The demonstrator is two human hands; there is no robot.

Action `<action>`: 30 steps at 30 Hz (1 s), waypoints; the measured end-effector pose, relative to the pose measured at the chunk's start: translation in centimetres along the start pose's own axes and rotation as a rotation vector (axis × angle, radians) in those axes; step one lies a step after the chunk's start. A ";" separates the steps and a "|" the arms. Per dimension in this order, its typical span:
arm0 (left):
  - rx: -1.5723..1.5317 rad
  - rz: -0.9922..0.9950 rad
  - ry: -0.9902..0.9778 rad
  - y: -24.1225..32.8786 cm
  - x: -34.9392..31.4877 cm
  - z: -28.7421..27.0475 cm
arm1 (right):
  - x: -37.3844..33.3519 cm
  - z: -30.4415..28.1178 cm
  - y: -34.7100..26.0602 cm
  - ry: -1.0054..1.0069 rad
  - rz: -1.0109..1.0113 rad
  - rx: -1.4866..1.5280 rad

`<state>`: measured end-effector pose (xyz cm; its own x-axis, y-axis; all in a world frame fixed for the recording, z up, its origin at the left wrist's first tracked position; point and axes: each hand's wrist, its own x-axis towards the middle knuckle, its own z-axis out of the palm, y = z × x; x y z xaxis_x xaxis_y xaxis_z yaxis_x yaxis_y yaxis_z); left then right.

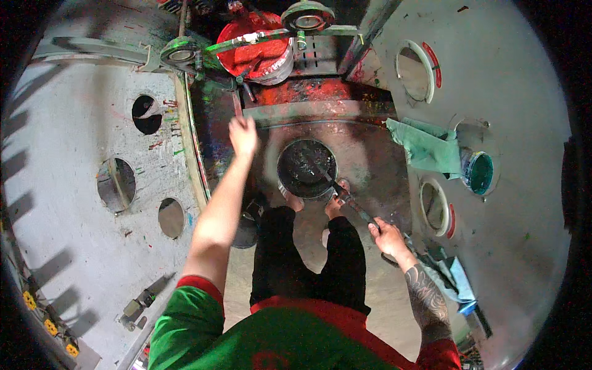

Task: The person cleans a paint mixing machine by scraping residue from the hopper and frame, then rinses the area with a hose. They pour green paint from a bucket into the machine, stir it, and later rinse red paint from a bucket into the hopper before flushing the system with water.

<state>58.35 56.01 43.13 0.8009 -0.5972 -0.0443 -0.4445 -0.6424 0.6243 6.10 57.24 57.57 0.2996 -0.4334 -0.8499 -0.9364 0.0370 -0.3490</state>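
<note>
My right hand (pixel 386 237) is closed round the upper end of a long dark-handled tool (pixel 351 202). The tool slants down to the left into a round black bucket (pixel 296 160) on the floor by my feet; the kind of its head is hard to make out against the dark contents. Stretched forward on the left, my left hand (pixel 244 135) has its fingers curled closed. It is just below a reddish bar (pixel 237 106) of the machine frame, and whether it grips anything there cannot be seen.
A bucket of red paint (pixel 256 55) stands ahead behind a roller bar (pixel 265 40). Grey panels with round holes flank me. On the right panel hang a green cloth (pixel 425 145) and an open can of teal paint (pixel 479 172). A dark container (pixel 244 231) sits beside my left leg.
</note>
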 end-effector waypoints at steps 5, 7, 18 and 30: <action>0.202 -0.253 -0.152 2.1 16.1 1.6 | 2.5 1.8 -3.1 0.008 0.090 0.022; -0.066 -0.435 -0.370 1.0 19.4 3.5 | 3.5 3.7 -4.5 0.019 0.125 0.011; -1.347 -0.801 -0.688 2.3 10.1 -4.5 | 7.8 14.2 -10.8 0.150 0.152 -0.085; -1.383 -0.929 -0.731 7.5 3.7 -17.2 | 10.2 14.0 -11.3 0.035 0.208 0.026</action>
<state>64.87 57.22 61.09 0.0803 -0.6289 -0.7734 0.9143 -0.2626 0.3084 22.26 64.99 47.30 0.0939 -0.4447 -0.8908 -0.9723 0.1515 -0.1781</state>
